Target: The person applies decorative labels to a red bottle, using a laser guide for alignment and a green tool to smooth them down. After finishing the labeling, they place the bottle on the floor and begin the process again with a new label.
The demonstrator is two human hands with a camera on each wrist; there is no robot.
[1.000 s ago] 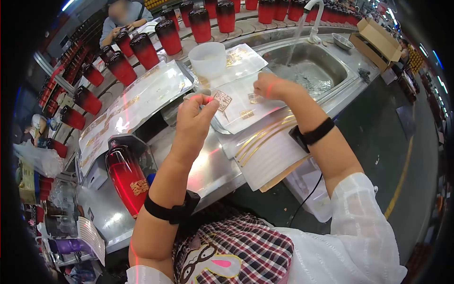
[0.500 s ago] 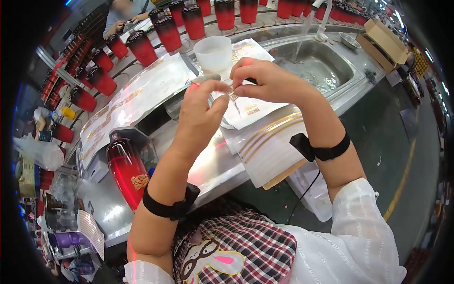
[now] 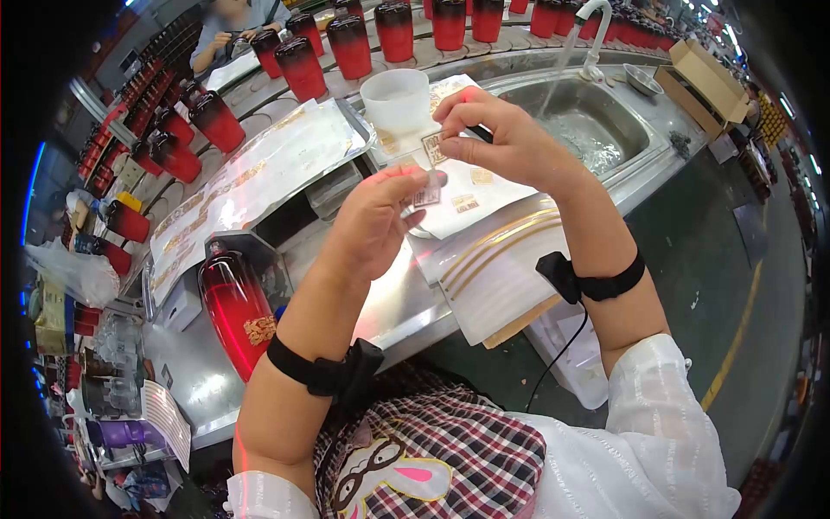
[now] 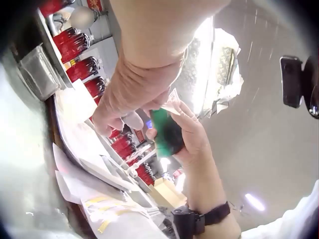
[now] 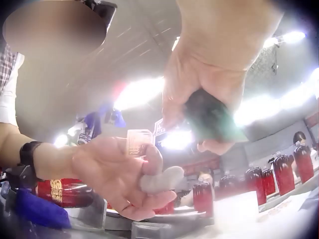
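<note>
My left hand (image 3: 372,221) pinches a small clear decal (image 3: 427,194) with brownish characters between thumb and finger. A pale cover (image 5: 162,180) sits on one of its fingertips. Just above it, my right hand (image 3: 510,143) holds a second small square decal (image 3: 432,150) by its edge. Against the right palm is a green-and-black piece (image 4: 167,132), blurred in both wrist views. Beneath the hands lies a white sheet (image 3: 450,227) bearing gold decals (image 3: 465,204). A glossy red bottle (image 3: 232,294) with a gold emblem lies left of my left forearm.
Behind the hands stands a translucent white tub (image 3: 395,99). A sink (image 3: 596,121) with a running tap (image 3: 593,43) is at the right. Red-and-black bottles (image 3: 350,48) line the curved conveyor at the back. A long decal-covered sheet (image 3: 277,160) lies on the left tray.
The right hand has come from the sheet over to the left hand. The two hands met close together, then drew slightly apart, a decal now showing in each.
</note>
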